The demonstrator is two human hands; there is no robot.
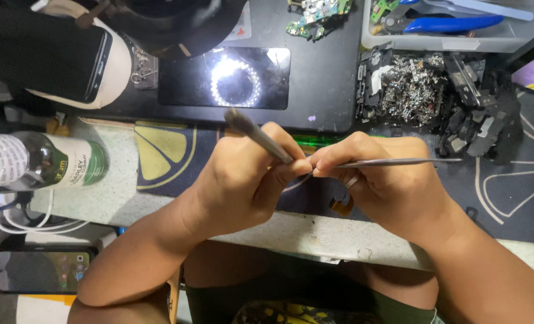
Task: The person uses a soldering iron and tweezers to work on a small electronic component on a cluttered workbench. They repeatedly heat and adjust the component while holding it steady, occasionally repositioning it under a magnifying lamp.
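Tweezers (393, 162) lie level, pointing right, gripped by right hand (393, 192); left hand (243, 180) grips tool (258, 137)

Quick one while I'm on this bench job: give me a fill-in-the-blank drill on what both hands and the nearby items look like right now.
1. The left hand holds a grey rod-shaped tool angled up toward the ____.
2. The right hand holds slim metal tweezers whose free end points ____.
3. The dark glossy rectangular screen reflects a ____ of white lights.
4. The blue-handled pliers lie in a grey ____.

Missing words: left; right; ring; tray
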